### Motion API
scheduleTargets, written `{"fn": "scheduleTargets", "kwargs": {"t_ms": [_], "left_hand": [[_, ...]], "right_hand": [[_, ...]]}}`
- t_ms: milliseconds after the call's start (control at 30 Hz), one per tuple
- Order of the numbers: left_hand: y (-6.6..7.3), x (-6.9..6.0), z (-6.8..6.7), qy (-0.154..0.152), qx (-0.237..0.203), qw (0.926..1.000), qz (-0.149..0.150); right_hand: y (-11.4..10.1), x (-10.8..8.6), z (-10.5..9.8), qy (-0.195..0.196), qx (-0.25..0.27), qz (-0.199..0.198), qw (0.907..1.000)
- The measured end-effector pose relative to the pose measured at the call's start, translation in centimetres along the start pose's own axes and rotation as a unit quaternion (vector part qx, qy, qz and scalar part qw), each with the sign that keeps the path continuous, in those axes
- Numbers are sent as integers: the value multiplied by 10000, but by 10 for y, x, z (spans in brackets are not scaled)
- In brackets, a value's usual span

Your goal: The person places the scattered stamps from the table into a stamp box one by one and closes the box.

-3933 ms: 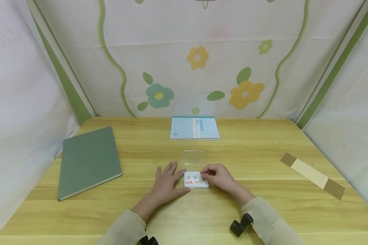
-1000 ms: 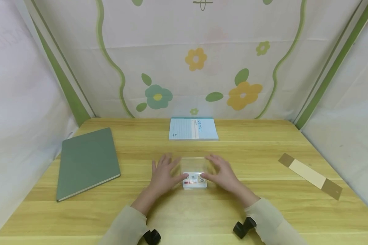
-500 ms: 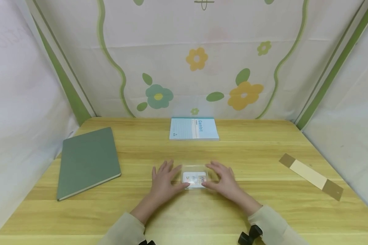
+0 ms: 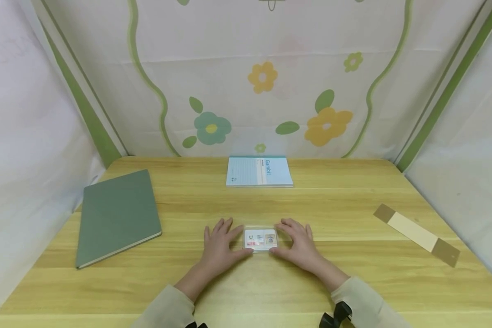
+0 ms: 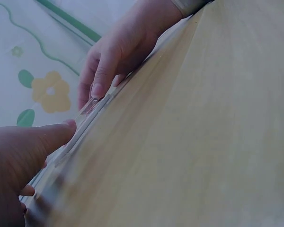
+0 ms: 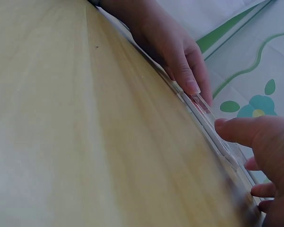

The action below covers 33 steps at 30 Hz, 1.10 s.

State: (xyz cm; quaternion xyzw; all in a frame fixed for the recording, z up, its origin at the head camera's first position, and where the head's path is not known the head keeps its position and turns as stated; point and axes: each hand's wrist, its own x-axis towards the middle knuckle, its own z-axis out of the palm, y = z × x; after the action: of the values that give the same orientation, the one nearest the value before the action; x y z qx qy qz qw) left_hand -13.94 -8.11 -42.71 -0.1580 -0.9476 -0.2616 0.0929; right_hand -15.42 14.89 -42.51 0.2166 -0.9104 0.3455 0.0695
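In the head view a small clear plastic case lies on the table, its transparent lid [image 4: 260,227] over a white insert [image 4: 254,240] with printed labels and a small tan square [image 4: 270,239] at its right end. My left hand [image 4: 219,248] holds the lid's left end between thumb and forefinger. The right hand [image 4: 301,248] holds the right end the same way, thumb at the near edge, forefinger at the far corner. Both wrist views show the lid's clear edge [image 5: 89,108] low over the tabletop, a thumb at each end. Whether it is fully seated I cannot tell.
A green notebook [image 4: 119,218] lies at the left. A light-blue notebook [image 4: 260,171] sits at the table's far edge. On the right lies a cream strip with brown ends [image 4: 414,231]. Patterned fabric [image 4: 229,82] walls the back and sides.
Earlier the right hand pinched the tan square on the insert, with the lid lying behind. Both hands have since brought the lid nearer and lowered it over the insert.
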Motion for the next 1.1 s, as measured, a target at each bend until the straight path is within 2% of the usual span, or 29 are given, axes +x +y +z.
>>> {"fn": "scheduleTargets", "kwargs": {"t_ms": [300,1100], "left_hand": [[0,0,0,-45,32,10000,-23],[0,-1,1,-21,176,9998,22]], "right_hand": [[1,1,0,-114,-215,-11,9997],[1,0,2,-154,-365,1,9992]]}}
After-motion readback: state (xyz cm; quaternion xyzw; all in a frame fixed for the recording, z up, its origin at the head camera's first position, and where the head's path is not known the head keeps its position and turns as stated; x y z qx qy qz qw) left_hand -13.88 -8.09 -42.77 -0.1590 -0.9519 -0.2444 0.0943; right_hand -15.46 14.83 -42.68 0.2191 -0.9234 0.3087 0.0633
